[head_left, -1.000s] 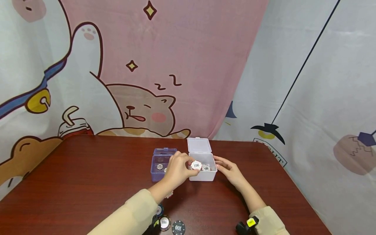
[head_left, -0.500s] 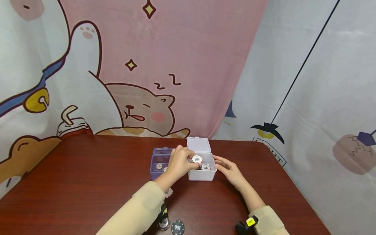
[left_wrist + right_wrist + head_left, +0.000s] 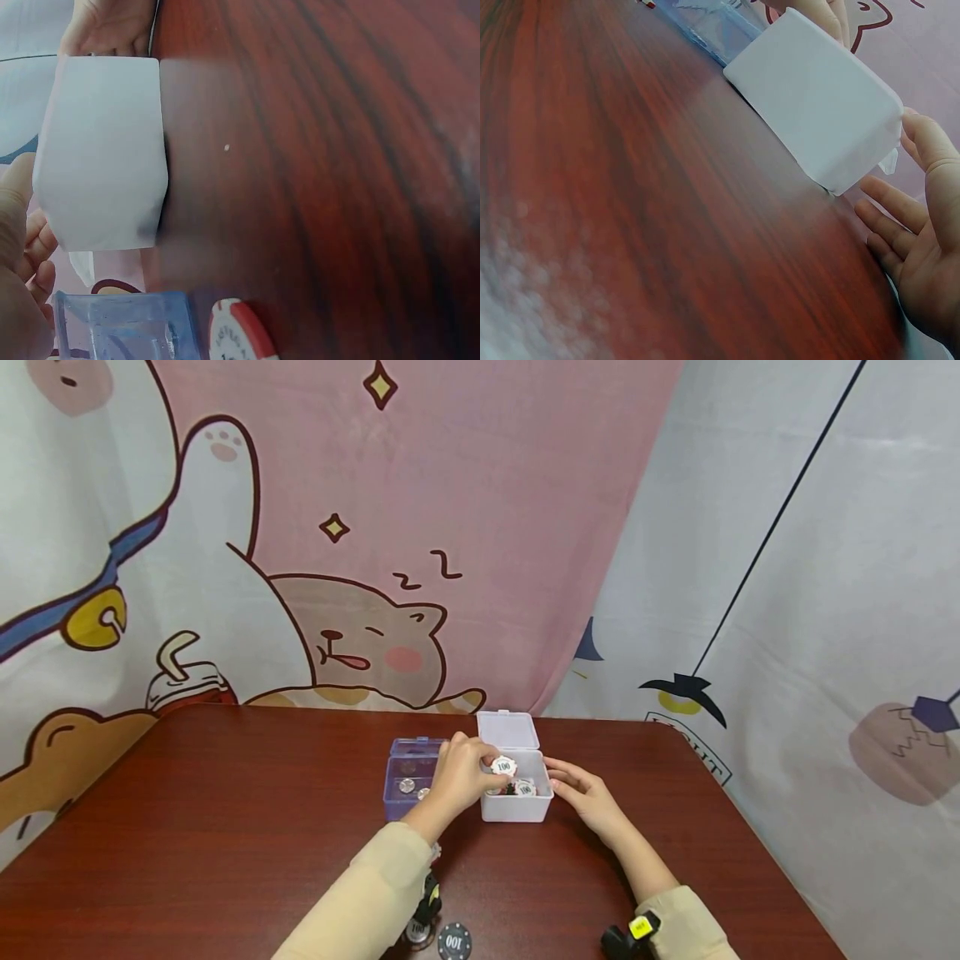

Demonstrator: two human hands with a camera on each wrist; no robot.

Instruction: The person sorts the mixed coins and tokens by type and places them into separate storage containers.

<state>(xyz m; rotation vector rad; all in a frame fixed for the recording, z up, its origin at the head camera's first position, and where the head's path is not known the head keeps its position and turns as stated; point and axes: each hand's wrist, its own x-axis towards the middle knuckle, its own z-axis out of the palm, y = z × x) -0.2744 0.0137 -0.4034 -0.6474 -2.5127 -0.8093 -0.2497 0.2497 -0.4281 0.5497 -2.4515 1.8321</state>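
Note:
My left hand (image 3: 459,777) pinches a white poker chip (image 3: 503,766) marked 100 between thumb and fingers, over the open white box (image 3: 514,810). Inside that box lie more poker chips (image 3: 525,787), partly hidden by the hand. My right hand (image 3: 585,793) rests against the box's right side. In the right wrist view its fingers (image 3: 900,232) are extended and lie loosely by the box. Left of the white box stands a translucent blue box (image 3: 398,806), lid up, holding small silvery round pieces (image 3: 407,785). My left hand partly covers it.
On the brown table (image 3: 225,827), a black poker chip (image 3: 454,942) lies near the front edge. Beside it another chip (image 3: 418,932) is half covered by the left wrist camera. A red-and-white chip (image 3: 241,334) lies near the blue box. A cartoon cloth (image 3: 525,527) hangs behind.
My left hand has shifted slightly up and right, raising the pinched chip a little. Its sleeve has moved right, covering more of the loose chips. My right hand has stayed put.

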